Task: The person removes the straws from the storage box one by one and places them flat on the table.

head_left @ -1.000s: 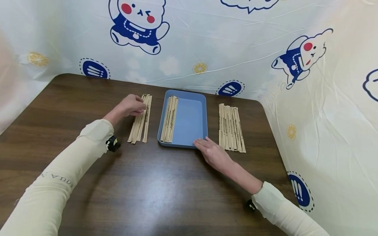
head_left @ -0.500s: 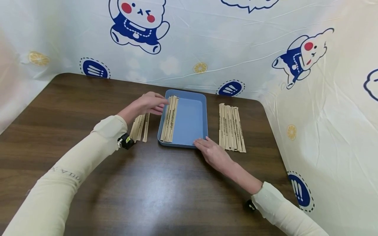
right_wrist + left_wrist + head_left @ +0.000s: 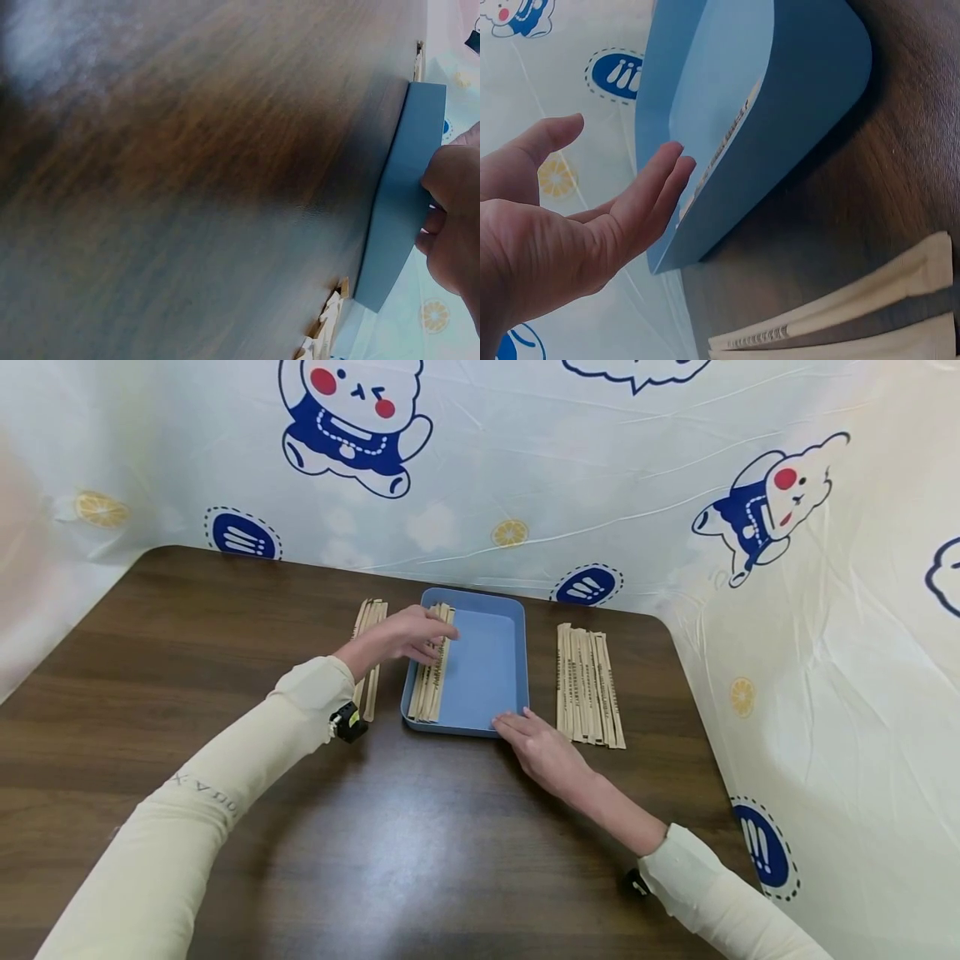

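My left hand (image 3: 412,633) hovers over the left side of the blue tray (image 3: 487,668), fingers extended and thumb apart. In the left wrist view, nothing shows between the thumb and fingers of that hand (image 3: 585,210), which reach in over the tray wall (image 3: 780,142). Beneath it, a bundle of slim paper-wrapped sticks (image 3: 429,693) lies along the tray's left side, partly hidden by the hand. My right hand (image 3: 543,752) grips the tray's front right corner. Seen from the right wrist, its fingers (image 3: 435,225) close on the rim of the tray wall (image 3: 409,180).
More wrapped sticks (image 3: 372,689) lie on the table left of the tray, partly behind my left forearm. Another row of wrapped sticks (image 3: 588,689) lies to the tray's right. A printed curtain (image 3: 465,468) hangs behind the brown table (image 3: 420,860).
My left hand has moved right, from the left pile of sticks across the tray's left wall to above the bundle inside. The right hand and the tray have stayed put.
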Tool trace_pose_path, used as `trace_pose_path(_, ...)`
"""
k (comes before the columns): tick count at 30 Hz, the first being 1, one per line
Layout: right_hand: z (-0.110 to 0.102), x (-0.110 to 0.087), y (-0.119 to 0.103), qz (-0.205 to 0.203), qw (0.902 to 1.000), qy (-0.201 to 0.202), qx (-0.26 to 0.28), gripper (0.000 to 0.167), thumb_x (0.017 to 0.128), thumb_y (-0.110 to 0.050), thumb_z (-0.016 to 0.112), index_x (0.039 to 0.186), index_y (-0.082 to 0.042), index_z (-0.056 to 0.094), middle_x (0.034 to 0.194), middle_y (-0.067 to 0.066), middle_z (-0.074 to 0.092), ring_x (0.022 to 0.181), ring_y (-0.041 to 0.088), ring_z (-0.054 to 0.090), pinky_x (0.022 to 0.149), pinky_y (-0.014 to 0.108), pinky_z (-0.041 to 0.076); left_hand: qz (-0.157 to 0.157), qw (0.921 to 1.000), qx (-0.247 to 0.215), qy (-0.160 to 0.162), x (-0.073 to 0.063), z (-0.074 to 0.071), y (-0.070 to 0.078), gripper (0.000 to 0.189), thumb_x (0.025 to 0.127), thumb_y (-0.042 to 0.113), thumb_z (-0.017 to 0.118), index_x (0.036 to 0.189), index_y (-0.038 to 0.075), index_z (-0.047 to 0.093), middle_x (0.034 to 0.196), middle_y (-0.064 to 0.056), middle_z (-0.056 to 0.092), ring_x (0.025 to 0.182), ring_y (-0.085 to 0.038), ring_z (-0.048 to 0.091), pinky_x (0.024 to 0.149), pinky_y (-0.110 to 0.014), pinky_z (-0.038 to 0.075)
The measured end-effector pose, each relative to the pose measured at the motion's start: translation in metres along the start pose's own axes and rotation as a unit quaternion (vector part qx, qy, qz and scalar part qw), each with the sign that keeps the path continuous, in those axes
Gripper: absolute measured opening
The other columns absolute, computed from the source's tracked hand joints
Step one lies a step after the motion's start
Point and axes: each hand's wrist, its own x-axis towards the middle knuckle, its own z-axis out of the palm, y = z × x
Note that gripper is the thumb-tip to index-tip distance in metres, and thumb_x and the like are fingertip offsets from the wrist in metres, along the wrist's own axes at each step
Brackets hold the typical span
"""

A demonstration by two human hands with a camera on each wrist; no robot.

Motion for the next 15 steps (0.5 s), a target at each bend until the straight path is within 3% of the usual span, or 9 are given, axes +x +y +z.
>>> trace_pose_path(7, 0.000, -0.001, 0.000, 0.006, 1.0000, -0.003, -0.002, 0.035, 0.091, 0.007, 0.067, 0.125, 0.004, 0.066, 0.124, 0.016, 0.067, 0.116, 0.026, 0.063, 0.103, 0.046, 0.047, 0.001, 0.9999, 0.009, 0.005, 0.009, 0.009, -0.001, 0.068, 0.096, 0.023, 0.065, 0.152, -0.001, 0.033, 0.140, -0.028, 0.039, 0.124, -0.043, 0.053, 0.096, -0.044, 0.053)
trace_pose_path(15, -0.002, -0.001, 0.000, 0.008, 0.9999, -0.010, 0.001, 0.034, 0.092, 0.006, 0.066, 0.125, 0.002, 0.067, 0.124, 0.015, 0.067, 0.117, 0.026, 0.063, 0.104, 0.045, 0.046, 0.006, 0.9993, 0.037, 0.006, 0.015, 0.011, -0.004, 0.074, 0.097, 0.024, 0.064, 0.156, 0.000, 0.025, 0.145, -0.029, 0.038, 0.123, -0.041, 0.055, 0.094, -0.043, 0.054)
